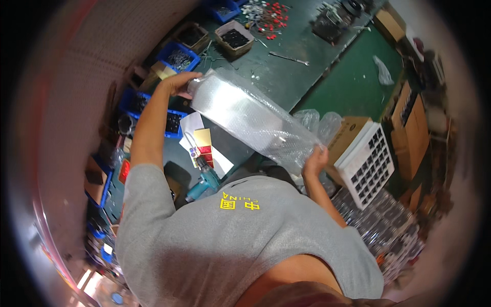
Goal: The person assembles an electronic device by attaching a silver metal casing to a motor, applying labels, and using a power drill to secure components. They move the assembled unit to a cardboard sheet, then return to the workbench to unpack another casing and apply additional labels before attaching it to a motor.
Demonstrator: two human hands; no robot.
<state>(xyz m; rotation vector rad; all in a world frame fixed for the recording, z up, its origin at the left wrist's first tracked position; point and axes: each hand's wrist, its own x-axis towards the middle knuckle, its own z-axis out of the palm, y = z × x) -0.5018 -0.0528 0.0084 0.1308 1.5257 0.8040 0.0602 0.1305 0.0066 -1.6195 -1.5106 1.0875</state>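
Note:
A long, flat silver piece (230, 100) sits inside a clear bubble wrap bag (286, 146), stretched slantwise in front of me above the workbench. At its far left end, my left hand (182, 83) is closed on the bag's edge. The lower right end of the bag is pinched in my right hand (315, 159). The silver fills the upper left part of the bag, while the end by my right hand looks loose and see-through. Just below the bag, a teal power drill (205, 180) lies near my body, beside some paper sheets and a red and yellow card (204, 146).
Blue bins (179, 57) of small metal parts line the bench's left side. A tan basket (234, 39) holds black parts. A wrench (289, 58) and red-tipped pieces (271, 20) lie farther back. At right stand a cardboard box (348, 134) and a white panel with black squares (367, 166).

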